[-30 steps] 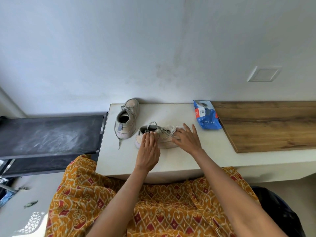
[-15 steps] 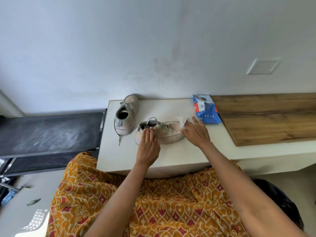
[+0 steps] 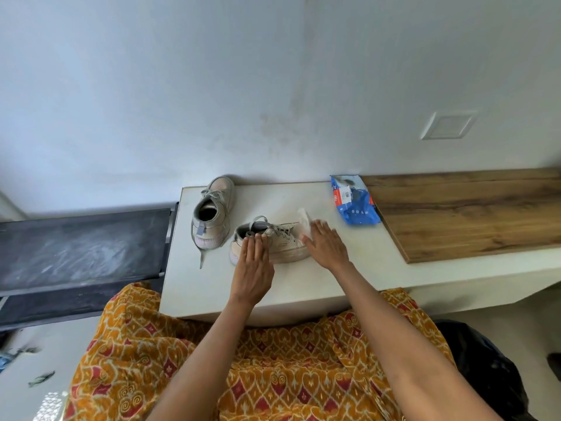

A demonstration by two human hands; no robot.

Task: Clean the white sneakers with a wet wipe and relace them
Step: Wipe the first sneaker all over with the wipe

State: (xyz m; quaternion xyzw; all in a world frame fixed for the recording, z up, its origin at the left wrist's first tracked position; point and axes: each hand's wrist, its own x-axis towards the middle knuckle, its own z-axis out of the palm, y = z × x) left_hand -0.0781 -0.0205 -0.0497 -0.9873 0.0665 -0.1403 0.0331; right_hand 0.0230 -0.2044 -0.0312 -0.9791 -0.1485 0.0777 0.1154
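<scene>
Your left hand [image 3: 253, 268] lay flat on one sneaker [image 3: 273, 243]; your right hand [image 3: 326, 247] held the wipe [image 3: 305, 224]. Wiping was unfinished, laces not yet out.

Soft even daylight, faint shadows, wide-angle bending at edges, slight blur throughout

Wooden board [image 3: 467, 214] on white counter [image 3: 212, 284]; black bench [image 3: 82, 250] beside.

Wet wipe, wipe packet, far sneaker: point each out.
wet wipe [image 3: 304, 219], head view, on the white sheet above the fingers.
wipe packet [image 3: 355, 205], head view, on its blue face.
far sneaker [image 3: 212, 224], head view, on its side panel.
</scene>
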